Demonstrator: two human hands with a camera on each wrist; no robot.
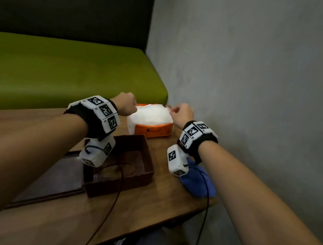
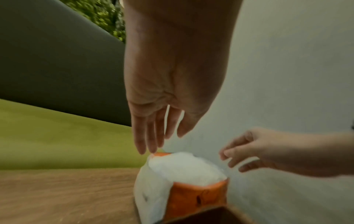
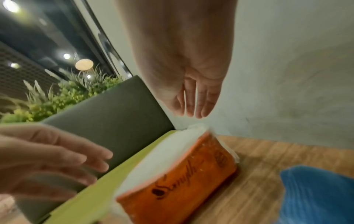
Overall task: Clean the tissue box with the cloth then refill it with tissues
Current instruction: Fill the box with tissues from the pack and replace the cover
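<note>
An orange pack of white tissues (image 1: 151, 119) lies open-topped at the table's far edge by the wall. My left hand (image 1: 126, 103) hovers over its left end with straight fingers (image 2: 149, 141) just above the pack's corner (image 2: 161, 154), and holds nothing. My right hand (image 1: 180, 112) hovers over the pack's right end (image 3: 187, 171) with relaxed fingers (image 3: 191, 109), also holding nothing. The brown tissue box (image 1: 131, 163) stands open nearer me, partly behind my left wrist. The blue cloth (image 1: 198, 179) lies crumpled to the right of the box.
A dark flat lid (image 1: 53, 180) lies left of the box on the wooden table (image 1: 63, 222). A green bench (image 1: 61, 69) runs behind the table. A grey wall (image 1: 261, 94) closes the right side. Wrist cables (image 1: 115, 194) trail across the box and table.
</note>
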